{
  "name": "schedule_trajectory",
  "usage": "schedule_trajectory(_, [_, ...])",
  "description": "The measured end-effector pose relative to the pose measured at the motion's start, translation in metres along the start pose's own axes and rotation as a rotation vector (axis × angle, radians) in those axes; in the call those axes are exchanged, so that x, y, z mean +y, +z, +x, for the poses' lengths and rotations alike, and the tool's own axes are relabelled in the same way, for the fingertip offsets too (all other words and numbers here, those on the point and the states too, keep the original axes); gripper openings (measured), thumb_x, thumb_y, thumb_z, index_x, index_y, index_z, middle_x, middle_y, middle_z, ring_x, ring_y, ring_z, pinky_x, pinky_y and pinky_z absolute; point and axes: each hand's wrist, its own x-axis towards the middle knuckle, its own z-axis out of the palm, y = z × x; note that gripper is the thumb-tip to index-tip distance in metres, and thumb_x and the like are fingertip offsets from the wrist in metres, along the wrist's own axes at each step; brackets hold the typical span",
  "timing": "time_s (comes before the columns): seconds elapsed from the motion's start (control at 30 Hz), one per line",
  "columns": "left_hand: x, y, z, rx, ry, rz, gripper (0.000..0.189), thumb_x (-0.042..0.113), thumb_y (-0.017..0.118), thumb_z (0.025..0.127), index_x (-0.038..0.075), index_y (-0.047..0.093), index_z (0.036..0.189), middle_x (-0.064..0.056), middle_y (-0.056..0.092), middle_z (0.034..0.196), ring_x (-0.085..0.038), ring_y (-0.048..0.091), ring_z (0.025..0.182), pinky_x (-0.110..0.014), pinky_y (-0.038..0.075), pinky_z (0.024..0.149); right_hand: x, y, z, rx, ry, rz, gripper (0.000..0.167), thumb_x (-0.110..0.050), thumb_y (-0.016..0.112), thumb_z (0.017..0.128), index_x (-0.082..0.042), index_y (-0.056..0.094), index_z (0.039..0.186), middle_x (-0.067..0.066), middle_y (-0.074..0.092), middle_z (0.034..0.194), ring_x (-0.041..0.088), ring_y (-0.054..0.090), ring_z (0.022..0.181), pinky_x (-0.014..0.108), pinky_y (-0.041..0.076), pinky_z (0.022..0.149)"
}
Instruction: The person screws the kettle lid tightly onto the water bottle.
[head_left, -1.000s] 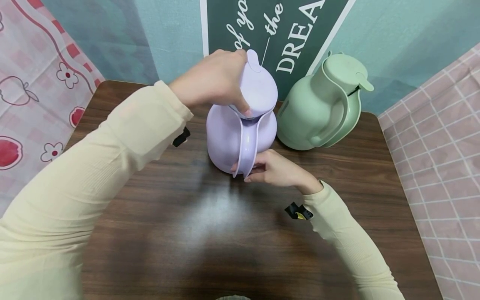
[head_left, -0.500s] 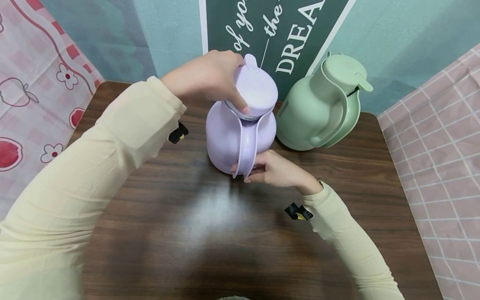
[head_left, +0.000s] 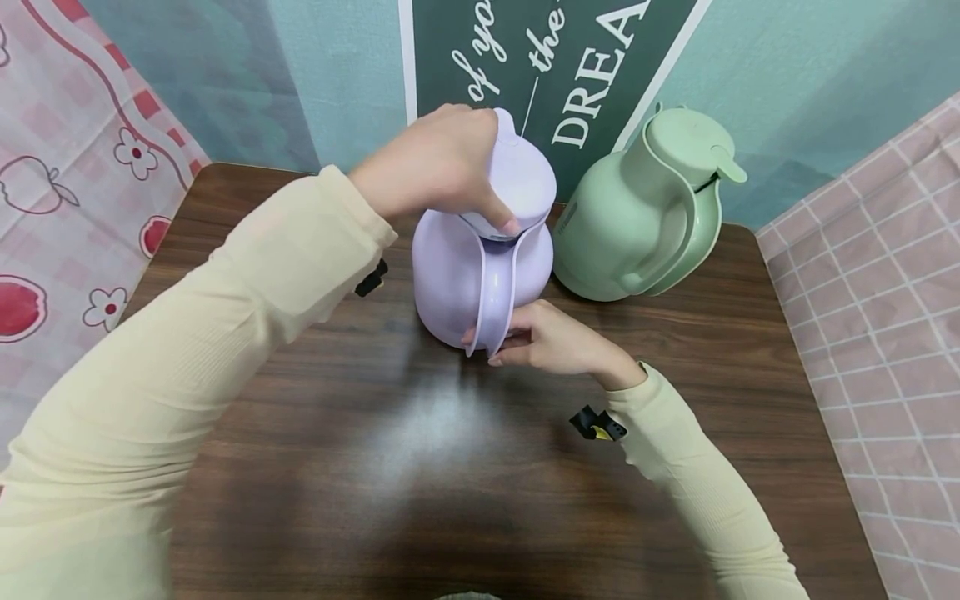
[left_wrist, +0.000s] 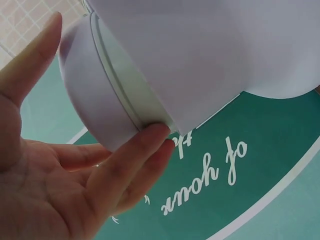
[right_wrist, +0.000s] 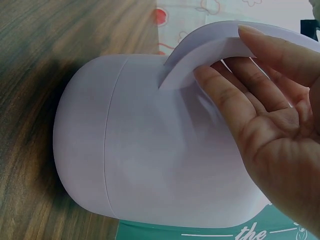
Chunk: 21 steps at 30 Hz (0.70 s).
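A lilac thermos jug (head_left: 450, 275) stands on the wooden table, its handle facing me. My left hand (head_left: 442, 162) grips the jug's round lid (head_left: 528, 179), thumb on the near side, back of the hand up. In the left wrist view, a pale band shows between the lid (left_wrist: 90, 95) and the jug's collar (left_wrist: 195, 55), with fingertips lying on that band. My right hand (head_left: 558, 337) holds the lower part of the handle (head_left: 495, 292). In the right wrist view, its fingers (right_wrist: 225, 90) reach through the handle loop while the thumb lies on the outside.
A green thermos jug (head_left: 626, 221) stands just right of the lilac one, at the back of the table (head_left: 360, 500). Behind both is a blue cloth with a dark green lettered panel (head_left: 585, 83). Pink patterned cloths hang at the left and right sides.
My left hand swung a little left on the lid, then back to the right, its thumb shifting along the near rim. The right hand and both jugs' bodies stay in place.
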Motion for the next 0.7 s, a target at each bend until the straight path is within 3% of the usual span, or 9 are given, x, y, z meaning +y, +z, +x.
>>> schedule_trajectory(0.3, [-0.005, 0.003, -0.005, -0.002, -0.014, -0.081, 0.062, 0.046, 0.074, 0.069, 0.004, 0.050, 0.108, -0.005, 0.053, 0.098, -0.020, 0.048, 0.088, -0.029, 0.041, 0.073, -0.001, 0.001, 0.000, -0.003, -0.002, 0.004, 0.029, 0.004, 0.068, 0.077, 0.000, 0.066, 0.106, 0.003, 0.066, 0.104, 0.012, 0.059, 0.097, 0.028, 0.047, 0.081])
schedule_trajectory(0.57, [-0.015, 0.004, -0.004, -0.041, -0.025, -0.093, 0.082, 0.047, 0.073, 0.070, 0.003, 0.039, 0.131, -0.007, 0.049, 0.118, -0.024, 0.040, 0.111, -0.036, 0.037, 0.089, 0.000, 0.001, 0.000, -0.001, -0.020, -0.018, 0.028, 0.003, 0.069, 0.078, -0.001, 0.066, 0.105, 0.003, 0.066, 0.104, 0.013, 0.057, 0.101, 0.028, 0.045, 0.086])
schedule_trajectory(0.7, [-0.017, 0.006, -0.002, -0.038, -0.017, -0.102, 0.079, 0.047, 0.073, 0.070, 0.003, 0.043, 0.128, -0.008, 0.050, 0.114, -0.023, 0.043, 0.105, -0.035, 0.038, 0.086, 0.000, 0.001, 0.000, -0.001, -0.025, -0.034, 0.028, 0.002, 0.069, 0.078, -0.001, 0.066, 0.106, 0.003, 0.065, 0.105, 0.013, 0.057, 0.102, 0.028, 0.044, 0.087])
